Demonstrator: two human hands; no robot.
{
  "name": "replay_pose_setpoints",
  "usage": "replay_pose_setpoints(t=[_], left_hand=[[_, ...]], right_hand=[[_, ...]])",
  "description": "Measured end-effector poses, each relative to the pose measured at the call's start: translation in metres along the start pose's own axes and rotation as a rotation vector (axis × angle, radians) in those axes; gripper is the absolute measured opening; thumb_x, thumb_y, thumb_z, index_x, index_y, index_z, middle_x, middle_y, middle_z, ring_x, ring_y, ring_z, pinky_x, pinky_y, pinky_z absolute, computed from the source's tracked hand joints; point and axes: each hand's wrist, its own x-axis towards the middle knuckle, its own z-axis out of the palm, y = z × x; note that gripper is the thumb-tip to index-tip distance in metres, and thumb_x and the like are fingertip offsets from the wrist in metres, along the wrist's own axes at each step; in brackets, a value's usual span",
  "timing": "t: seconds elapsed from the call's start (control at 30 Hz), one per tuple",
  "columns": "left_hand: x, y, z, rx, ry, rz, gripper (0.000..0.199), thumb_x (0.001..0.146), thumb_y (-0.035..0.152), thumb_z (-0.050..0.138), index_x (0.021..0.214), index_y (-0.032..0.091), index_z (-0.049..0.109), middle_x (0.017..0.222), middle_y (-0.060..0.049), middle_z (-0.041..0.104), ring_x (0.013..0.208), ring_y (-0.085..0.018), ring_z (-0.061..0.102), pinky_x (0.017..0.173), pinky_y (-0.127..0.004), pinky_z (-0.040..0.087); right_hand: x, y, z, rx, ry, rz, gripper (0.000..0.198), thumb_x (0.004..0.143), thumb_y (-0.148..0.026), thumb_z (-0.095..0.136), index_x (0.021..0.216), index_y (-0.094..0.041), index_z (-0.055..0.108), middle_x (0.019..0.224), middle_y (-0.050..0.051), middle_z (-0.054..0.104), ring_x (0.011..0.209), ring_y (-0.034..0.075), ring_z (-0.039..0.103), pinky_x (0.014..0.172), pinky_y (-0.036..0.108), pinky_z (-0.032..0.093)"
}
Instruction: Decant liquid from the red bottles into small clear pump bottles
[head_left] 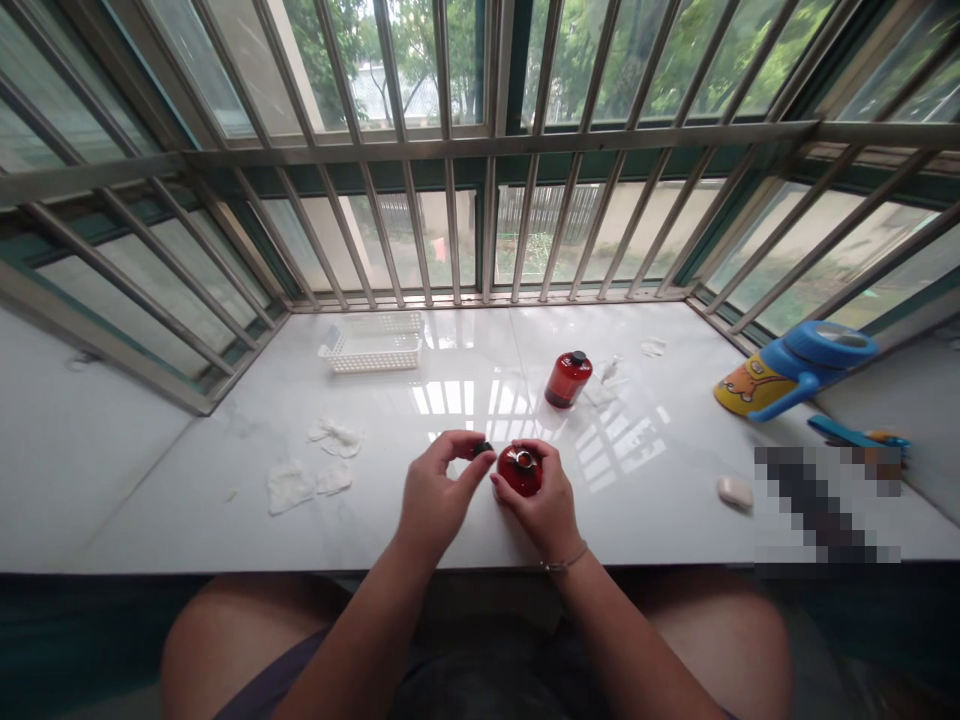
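Between the thumb and fingers of my left hand (439, 492) is a small black cap (482, 449). My right hand (546, 500) wraps round a red bottle (517, 472) just beside it, its uncapped round mouth facing up. The cap is apart from that mouth, a little to its left. Farther back stands a second red bottle (568, 382) with a black cap on, leaning slightly in view. Next to it lies a small clear and white piece (611, 369), too small to name surely.
A white perforated basket (375, 362) stands at the back left. Crumpled tissues (290, 487) lie on the left of the white counter (420, 535). To the right are a blue and yellow cup (780, 375), a pale soap-like block (735, 492) and a blue strap-like item (847, 433). Metal bars (450, 225) border the back.
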Motion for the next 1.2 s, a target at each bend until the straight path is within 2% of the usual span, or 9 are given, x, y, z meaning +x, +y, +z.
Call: replay_pose_setpoints(t=[0.2, 0.3, 0.43, 0.67, 0.83, 0.93, 1.0, 1.13, 1.2], left_hand=[[-0.014, -0.042, -0.080, 0.231, 0.245, -0.200, 0.041, 0.095, 0.060, 0.070, 0.112, 0.024, 0.076, 0.108, -0.005, 0.082, 0.101, -0.026, 0.076, 0.094, -0.039, 0.059], [-0.013, -0.069, -0.111, 0.455, 0.205, -0.281, 0.044, 0.094, 0.063, 0.064, 0.106, 0.024, 0.080, 0.110, -0.005, 0.079, 0.090, -0.025, 0.072, 0.082, -0.036, 0.058], [-0.012, -0.098, -0.128, 0.629, 0.101, -0.267, 0.041, 0.094, 0.056, 0.057, 0.098, 0.023, 0.082, 0.108, -0.007, 0.074, 0.088, -0.025, 0.068, 0.080, -0.036, 0.057], [-0.012, -0.125, -0.128, 0.819, 0.062, -0.199, 0.040, 0.097, 0.049, 0.053, 0.101, 0.021, 0.082, 0.104, -0.011, 0.071, 0.102, -0.030, 0.067, 0.098, -0.042, 0.054], [-0.011, -0.121, -0.125, 0.887, 0.146, -0.092, 0.044, 0.100, 0.048, 0.052, 0.115, 0.017, 0.079, 0.117, -0.017, 0.071, 0.113, -0.037, 0.064, 0.108, -0.052, 0.050], [-0.014, -0.108, -0.114, 0.778, 0.171, 0.003, 0.046, 0.100, 0.053, 0.056, 0.127, 0.020, 0.073, 0.130, -0.016, 0.070, 0.126, -0.037, 0.062, 0.116, -0.054, 0.047], [-0.017, -0.099, -0.101, 0.647, 0.106, 0.034, 0.054, 0.096, 0.057, 0.065, 0.139, 0.025, 0.065, 0.143, -0.013, 0.066, 0.137, -0.035, 0.058, 0.120, -0.052, 0.046], [-0.020, -0.092, -0.071, 0.424, -0.057, -0.026, 0.093, 0.078, 0.054, 0.089, 0.157, 0.030, 0.046, 0.162, -0.013, 0.053, 0.150, -0.036, 0.052, 0.127, -0.055, 0.041], [-0.018, -0.094, -0.058, 0.332, -0.069, -0.093, 0.099, 0.074, 0.048, 0.093, 0.158, 0.028, 0.043, 0.161, -0.014, 0.055, 0.149, -0.036, 0.054, 0.127, -0.056, 0.041]], right_hand=[[0.000, 0.001, 0.000, -0.008, 0.011, -0.003, 0.060, 0.082, -0.051, 0.085, 0.129, -0.026, 0.058, 0.125, 0.010, 0.070, 0.108, 0.029, 0.071, 0.096, 0.047, 0.062], [-0.001, 0.001, 0.001, -0.001, 0.025, -0.007, 0.060, 0.082, -0.051, 0.085, 0.130, -0.026, 0.059, 0.125, 0.010, 0.070, 0.109, 0.029, 0.071, 0.097, 0.049, 0.062], [-0.001, 0.000, 0.001, 0.006, 0.020, 0.000, 0.060, 0.082, -0.051, 0.085, 0.130, -0.027, 0.059, 0.127, 0.011, 0.069, 0.111, 0.029, 0.071, 0.099, 0.050, 0.061], [-0.002, -0.001, -0.001, -0.002, 0.004, 0.014, 0.061, 0.082, -0.053, 0.085, 0.131, -0.027, 0.058, 0.128, 0.011, 0.069, 0.111, 0.029, 0.070, 0.098, 0.050, 0.062], [-0.002, 0.000, -0.001, 0.004, -0.010, 0.020, 0.062, 0.083, -0.053, 0.085, 0.132, -0.027, 0.057, 0.129, 0.010, 0.067, 0.111, 0.029, 0.070, 0.099, 0.050, 0.061], [-0.001, 0.000, -0.004, 0.008, -0.052, 0.013, 0.066, 0.081, -0.054, 0.087, 0.133, -0.027, 0.056, 0.130, 0.011, 0.066, 0.114, 0.030, 0.069, 0.101, 0.051, 0.061], [-0.002, 0.000, -0.010, 0.027, -0.111, 0.002, 0.071, 0.082, -0.053, 0.087, 0.138, -0.027, 0.053, 0.135, 0.012, 0.064, 0.119, 0.031, 0.069, 0.105, 0.052, 0.060], [-0.007, 0.006, -0.023, 0.053, -0.216, -0.047, 0.082, 0.087, -0.047, 0.083, 0.155, -0.028, 0.042, 0.155, 0.016, 0.052, 0.141, 0.033, 0.058, 0.120, 0.057, 0.050], [-0.010, 0.012, -0.025, 0.058, -0.229, -0.039, 0.089, 0.087, -0.046, 0.083, 0.160, -0.029, 0.037, 0.162, 0.016, 0.047, 0.146, 0.034, 0.055, 0.122, 0.058, 0.048]])
